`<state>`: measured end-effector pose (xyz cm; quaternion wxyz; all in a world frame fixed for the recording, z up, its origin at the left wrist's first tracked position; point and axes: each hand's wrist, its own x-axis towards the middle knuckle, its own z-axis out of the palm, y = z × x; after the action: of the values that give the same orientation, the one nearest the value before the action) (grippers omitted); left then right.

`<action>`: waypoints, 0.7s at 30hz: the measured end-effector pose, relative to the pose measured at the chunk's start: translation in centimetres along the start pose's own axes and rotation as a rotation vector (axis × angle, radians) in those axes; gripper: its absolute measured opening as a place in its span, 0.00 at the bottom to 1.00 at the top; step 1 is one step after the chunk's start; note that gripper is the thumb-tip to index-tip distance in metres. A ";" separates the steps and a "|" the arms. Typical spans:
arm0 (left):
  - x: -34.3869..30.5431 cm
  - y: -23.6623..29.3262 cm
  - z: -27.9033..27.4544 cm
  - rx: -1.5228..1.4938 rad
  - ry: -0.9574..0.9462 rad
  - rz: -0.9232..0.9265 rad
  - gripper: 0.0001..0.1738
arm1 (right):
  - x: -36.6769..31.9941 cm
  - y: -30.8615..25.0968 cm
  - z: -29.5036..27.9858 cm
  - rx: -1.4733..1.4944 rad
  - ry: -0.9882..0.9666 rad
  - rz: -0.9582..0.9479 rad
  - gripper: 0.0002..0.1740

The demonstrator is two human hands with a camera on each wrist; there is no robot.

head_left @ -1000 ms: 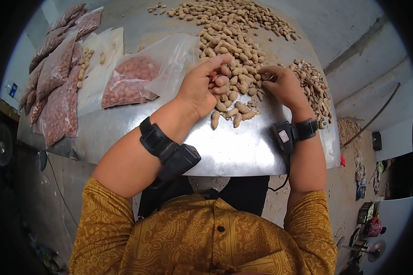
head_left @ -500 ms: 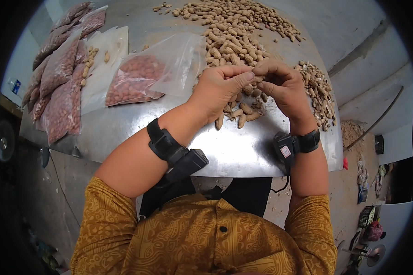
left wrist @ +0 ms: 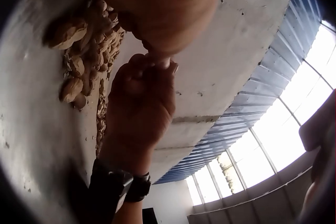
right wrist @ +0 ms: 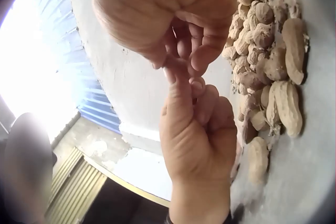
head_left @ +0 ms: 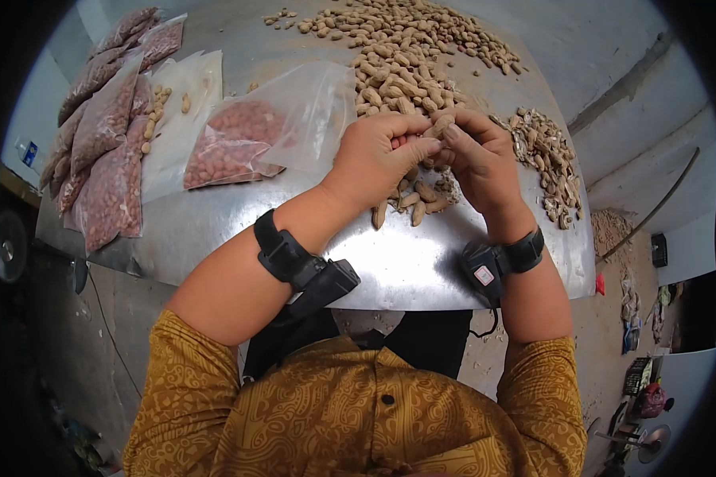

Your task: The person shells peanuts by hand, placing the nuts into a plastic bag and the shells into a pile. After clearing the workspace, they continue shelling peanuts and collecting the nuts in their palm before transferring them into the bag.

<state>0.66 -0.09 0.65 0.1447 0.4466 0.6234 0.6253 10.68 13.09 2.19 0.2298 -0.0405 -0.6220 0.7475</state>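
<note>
Both hands meet over the near end of a heap of unshelled peanuts (head_left: 402, 75). Between the fingertips is one peanut (head_left: 440, 126), its tan shell pinched by the thumb and fingers of my right hand (head_left: 489, 163). My left hand (head_left: 374, 155) has its thumb and forefinger right at that same peanut. Red peanut kernels (head_left: 398, 141) show inside its curled fingers. In the right wrist view the left hand (right wrist: 197, 134) comes up from below, fingertips against the right hand's, and the peanut is mostly hidden. The left wrist view shows the right hand (left wrist: 139, 108) in shadow.
An open clear bag of red kernels (head_left: 235, 131) lies left of the heap, beside a flat whitish bag (head_left: 179, 103) with a few peanuts on it. Filled bags (head_left: 107, 151) are stacked farther left. Broken shells (head_left: 549, 159) form a pile at the right of the metal table (head_left: 390, 270).
My right hand has come from the heap to meet the left. The left hand has turned from showing kernels in its palm to bring its thumb and forefinger to the peanut.
</note>
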 end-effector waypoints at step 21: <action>0.1 0.0 0.8 -0.550 0.090 -0.232 0.09 | -0.2 1.9 1.7 0.349 0.067 0.033 0.11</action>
<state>1.20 0.56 0.54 0.3028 0.2882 0.4834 0.7691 9.68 11.20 0.78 0.2415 -0.0351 -0.4742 0.8459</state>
